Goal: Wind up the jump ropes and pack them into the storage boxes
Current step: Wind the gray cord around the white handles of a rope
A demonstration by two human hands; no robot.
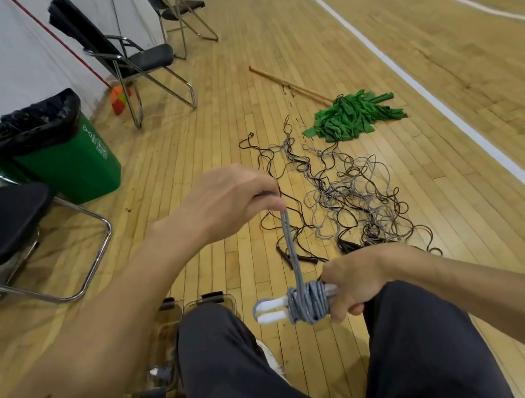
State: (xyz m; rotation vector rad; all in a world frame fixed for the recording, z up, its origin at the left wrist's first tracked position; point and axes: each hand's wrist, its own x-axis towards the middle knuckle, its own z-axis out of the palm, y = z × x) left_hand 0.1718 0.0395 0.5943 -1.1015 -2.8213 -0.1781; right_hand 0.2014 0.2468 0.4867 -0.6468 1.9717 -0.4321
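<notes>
Currently the fingers of our right hand (355, 284) close around the paired white plastic handles (273, 311) to steady the coil. Our left hand (230, 200) pinches the grey braided jump rope (306, 302) taut above it, so turns lie tight. Clear plastic storage boxes (208, 301) sit on the floor beside our left leg.

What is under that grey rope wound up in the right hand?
Two white handles, side by side, poke out of the grey rope coil. Their middle is covered by the wraps and their far ends by the right hand gripping them.
</notes>
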